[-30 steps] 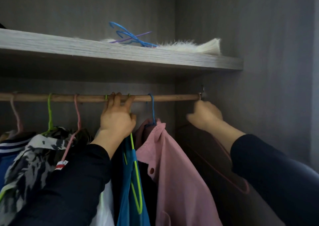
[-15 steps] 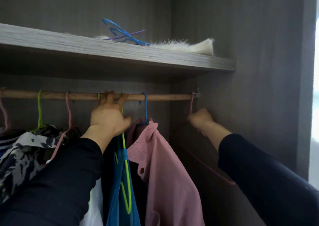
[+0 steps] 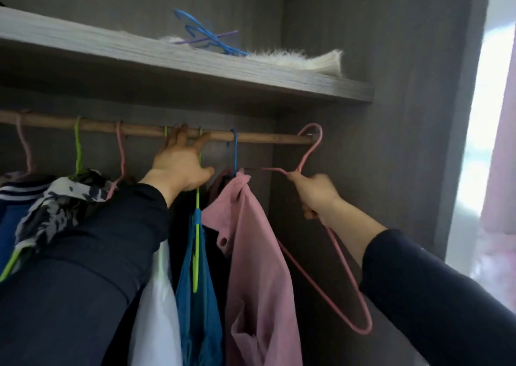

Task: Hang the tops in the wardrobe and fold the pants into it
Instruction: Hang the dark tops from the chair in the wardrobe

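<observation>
1. The grey wardrobe (image 3: 405, 58) fills the view, with bright window light along its right edge.
2. Nearest the camera, low on the right, hangs the wide end of an empty pink hanger (image 3: 309, 156). Its long axis runs up, away and a little leftward to its hook, so it sits tilted rather than hanging plumb.
3. The right hand (image 3: 314, 191) grasps this hanger where the shoulders meet the neck, with its fingers curled round the wire. No garment is on it.
4. The hook lies above and just left of that hand, at the right end of the rod (image 3: 268, 137) beside the side wall. I cannot tell whether it sits over the rod or only in front of it. The next move likely depends on that.
5. Left of the hanger, the pink top (image 3: 251, 240) hangs from a blue hook.
6. Beyond it, the left hand (image 3: 178, 167) has its fingers hooked over the rod among the green hooks (image 3: 200, 131), well apart from the pink hanger. The right hand is plainly the nearer one.
7. Farthest up, the shelf (image 3: 195, 61) carries loose blue hangers (image 3: 206, 34).
</observation>
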Action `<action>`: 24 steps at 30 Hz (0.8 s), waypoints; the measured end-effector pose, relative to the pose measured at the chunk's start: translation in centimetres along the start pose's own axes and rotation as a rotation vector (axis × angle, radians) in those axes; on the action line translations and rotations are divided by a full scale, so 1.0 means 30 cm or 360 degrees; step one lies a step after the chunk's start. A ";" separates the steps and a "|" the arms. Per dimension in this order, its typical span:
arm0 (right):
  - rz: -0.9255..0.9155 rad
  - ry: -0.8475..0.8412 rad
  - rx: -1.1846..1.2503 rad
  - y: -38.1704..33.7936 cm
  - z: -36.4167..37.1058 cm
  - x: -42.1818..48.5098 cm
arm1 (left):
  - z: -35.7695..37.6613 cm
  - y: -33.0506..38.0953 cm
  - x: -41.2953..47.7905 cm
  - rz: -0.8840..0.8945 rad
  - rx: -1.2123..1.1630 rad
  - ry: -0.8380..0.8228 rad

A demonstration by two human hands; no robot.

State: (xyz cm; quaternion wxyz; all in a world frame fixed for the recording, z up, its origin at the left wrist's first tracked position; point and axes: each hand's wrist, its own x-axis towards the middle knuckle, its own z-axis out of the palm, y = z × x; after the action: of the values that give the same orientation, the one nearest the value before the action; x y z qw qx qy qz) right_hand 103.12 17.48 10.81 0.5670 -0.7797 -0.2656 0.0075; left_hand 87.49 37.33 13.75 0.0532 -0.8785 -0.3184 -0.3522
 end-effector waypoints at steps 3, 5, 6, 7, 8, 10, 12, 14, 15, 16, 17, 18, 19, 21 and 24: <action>0.0064 0.0065 -0.0031 0.048 -0.048 -0.134 | 0.001 0.046 -0.055 -0.0006 -0.0201 0.0057; 0.0114 0.0129 -0.0067 0.064 -0.085 -0.244 | -0.009 0.094 -0.115 0.0049 -0.0345 0.0117; 0.0140 0.0169 -0.0113 0.069 -0.101 -0.309 | -0.012 0.116 -0.150 0.0111 -0.0407 0.0138; 0.0159 0.0214 -0.0176 0.073 -0.113 -0.377 | -0.015 0.137 -0.188 0.0187 -0.0472 0.0158; 0.0166 0.0271 -0.0244 0.082 -0.120 -0.449 | -0.014 0.156 -0.231 0.0264 -0.0545 0.0166; 0.0157 0.0421 -0.0362 0.108 -0.124 -0.605 | -0.005 0.190 -0.330 0.0420 -0.0717 0.0154; 0.0208 0.0564 -0.0482 0.153 -0.119 -0.771 | 0.019 0.225 -0.453 0.0573 -0.0905 0.0116; 0.0300 0.0678 -0.0544 0.217 -0.118 -0.938 | 0.058 0.269 -0.606 0.0697 -0.1064 0.0031; 0.0357 0.0712 -0.0537 0.254 -0.122 -1.022 | 0.080 0.293 -0.694 0.0733 -0.1129 -0.0051; 0.0426 0.0734 -0.0518 0.296 -0.130 -1.104 | 0.106 0.316 -0.789 0.0751 -0.1182 -0.0161; 0.0515 0.0749 -0.0501 0.335 -0.142 -1.190 | 0.131 0.336 -0.890 0.0766 -0.1212 -0.0283; 0.0611 0.0753 -0.0492 0.371 -0.158 -1.280 | 0.154 0.355 -0.994 0.0797 -0.1218 -0.0398; 0.0710 0.0749 -0.0488 0.400 -0.177 -1.374 | 0.178 0.375 -1.096 0.0854 -0.1213 -0.0495; 0.0889 0.0769 -0.0471 0.456 -0.219 -1.564 | 0.195 0.421 -1.289 0.0987 -0.1224 -0.0671; 0.1100 0.0881 -0.0417 0.503 -0.281 -1.868 | 0.149 0.499 -1.560 0.1127 -0.1284 -0.0938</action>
State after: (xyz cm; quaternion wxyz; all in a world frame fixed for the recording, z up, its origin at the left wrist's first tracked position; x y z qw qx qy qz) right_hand 63.75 -16.86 -15.80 0.4774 -0.8603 0.1727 -0.0460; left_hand 73.35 2.48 -18.17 -0.2602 -0.9423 0.1501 -0.1480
